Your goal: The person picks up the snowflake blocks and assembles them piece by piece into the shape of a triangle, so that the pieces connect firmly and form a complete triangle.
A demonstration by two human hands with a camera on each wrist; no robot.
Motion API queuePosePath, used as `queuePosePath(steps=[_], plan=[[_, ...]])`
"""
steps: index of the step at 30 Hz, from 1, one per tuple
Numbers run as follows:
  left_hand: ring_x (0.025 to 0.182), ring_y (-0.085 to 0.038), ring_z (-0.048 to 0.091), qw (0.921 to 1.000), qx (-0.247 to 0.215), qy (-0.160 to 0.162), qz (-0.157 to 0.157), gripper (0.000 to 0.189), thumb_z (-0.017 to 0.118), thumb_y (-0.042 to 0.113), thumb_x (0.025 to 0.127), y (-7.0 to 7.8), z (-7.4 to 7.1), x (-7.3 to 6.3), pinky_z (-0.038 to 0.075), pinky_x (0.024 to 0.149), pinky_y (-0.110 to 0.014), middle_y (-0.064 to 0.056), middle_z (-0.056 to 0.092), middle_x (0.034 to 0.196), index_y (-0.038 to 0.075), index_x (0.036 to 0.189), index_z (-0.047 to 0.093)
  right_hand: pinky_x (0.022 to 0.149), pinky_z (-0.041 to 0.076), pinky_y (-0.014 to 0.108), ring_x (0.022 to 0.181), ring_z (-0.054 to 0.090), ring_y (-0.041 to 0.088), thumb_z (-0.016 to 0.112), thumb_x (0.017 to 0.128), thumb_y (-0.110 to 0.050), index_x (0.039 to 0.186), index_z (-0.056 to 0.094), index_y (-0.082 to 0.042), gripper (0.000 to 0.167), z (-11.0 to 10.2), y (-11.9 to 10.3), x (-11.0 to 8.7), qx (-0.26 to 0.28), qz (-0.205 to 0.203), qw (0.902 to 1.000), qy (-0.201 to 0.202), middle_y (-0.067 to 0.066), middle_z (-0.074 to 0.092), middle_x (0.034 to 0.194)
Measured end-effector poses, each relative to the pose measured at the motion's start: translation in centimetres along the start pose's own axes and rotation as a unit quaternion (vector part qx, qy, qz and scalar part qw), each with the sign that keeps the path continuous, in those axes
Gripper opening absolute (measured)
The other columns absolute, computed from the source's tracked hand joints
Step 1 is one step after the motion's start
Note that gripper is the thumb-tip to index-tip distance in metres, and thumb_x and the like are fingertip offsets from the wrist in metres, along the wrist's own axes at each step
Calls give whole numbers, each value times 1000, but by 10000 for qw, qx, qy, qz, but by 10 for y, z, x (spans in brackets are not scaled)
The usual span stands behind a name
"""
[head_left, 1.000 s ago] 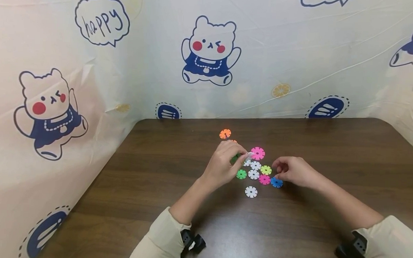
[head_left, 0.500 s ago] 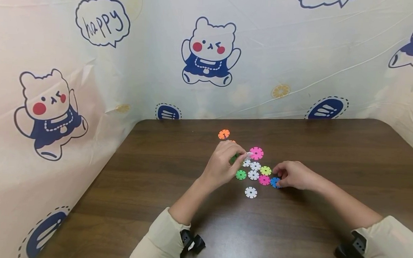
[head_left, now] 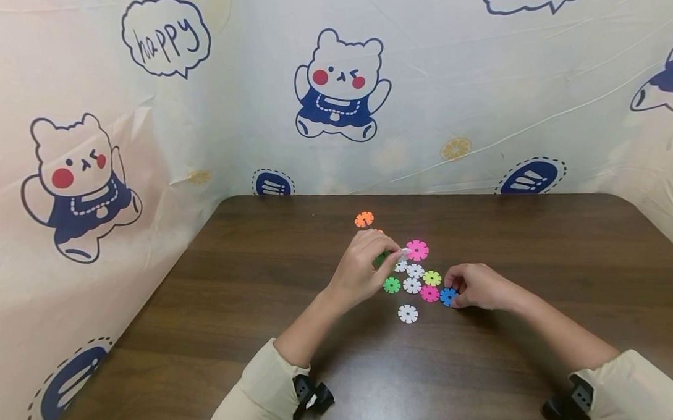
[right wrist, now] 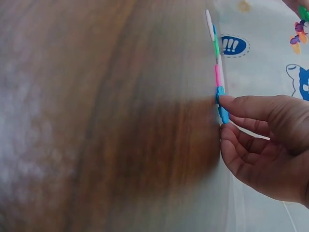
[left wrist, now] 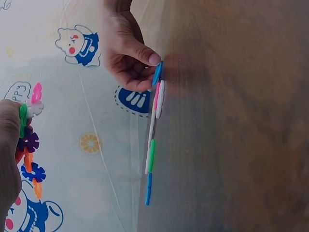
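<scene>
My left hand (head_left: 362, 263) pinches a chain of interlocked, notched plastic discs. Pink (head_left: 417, 250), white, green and orange discs (head_left: 364, 219) of that chain stick out around its fingers. Purple (left wrist: 30, 140) and blue discs (left wrist: 34, 172) in it show in the left wrist view. My right hand (head_left: 481, 286) pinches a loose blue disc (head_left: 448, 297) at its edge, thumb on top. This blue disc lies at the right end of the group on the table, beside a pink disc (head_left: 430, 293).
Yellow-green (head_left: 432, 278), green (head_left: 392, 285) and several white discs (head_left: 412, 285) lie close together on the brown table (head_left: 255, 306). One white disc (head_left: 407, 314) sits apart, nearer the front. A printed curtain (head_left: 251, 89) hangs behind the table.
My right hand has moved slightly nearer the front and taken hold of the blue disc, which has shifted a little left. My left hand stays nearly still with the chain.
</scene>
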State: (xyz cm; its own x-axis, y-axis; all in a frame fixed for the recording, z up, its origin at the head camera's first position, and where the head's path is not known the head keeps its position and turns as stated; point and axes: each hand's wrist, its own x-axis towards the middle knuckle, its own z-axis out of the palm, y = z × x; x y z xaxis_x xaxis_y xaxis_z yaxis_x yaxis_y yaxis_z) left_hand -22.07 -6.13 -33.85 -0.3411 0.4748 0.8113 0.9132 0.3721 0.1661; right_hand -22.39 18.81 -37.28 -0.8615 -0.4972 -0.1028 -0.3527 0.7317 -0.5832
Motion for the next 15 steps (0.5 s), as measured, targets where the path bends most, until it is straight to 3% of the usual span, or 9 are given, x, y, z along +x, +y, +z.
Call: queuePosePath(steps=[10, 15], plan=[[73, -13, 53, 10000, 59, -56, 35, 5, 68, 4, 82, 0, 1, -1, 41, 78, -26, -1, 63, 76, 3, 81, 64, 61, 44, 29, 69, 48, 17, 71, 75, 2, 81, 57, -9, 19, -2, 0, -2, 101, -141, 9998, 130, 0, 50, 71], [75, -12, 53, 9999, 75, -113, 19, 4, 67, 4, 82, 0, 1, -1, 41, 80, -26, -1, 63, 76, 3, 82, 64, 58, 45, 29, 68, 49, 17, 68, 77, 4, 81, 57, -9, 17, -3, 0, -4, 391, -360, 9977, 431, 0, 52, 73]])
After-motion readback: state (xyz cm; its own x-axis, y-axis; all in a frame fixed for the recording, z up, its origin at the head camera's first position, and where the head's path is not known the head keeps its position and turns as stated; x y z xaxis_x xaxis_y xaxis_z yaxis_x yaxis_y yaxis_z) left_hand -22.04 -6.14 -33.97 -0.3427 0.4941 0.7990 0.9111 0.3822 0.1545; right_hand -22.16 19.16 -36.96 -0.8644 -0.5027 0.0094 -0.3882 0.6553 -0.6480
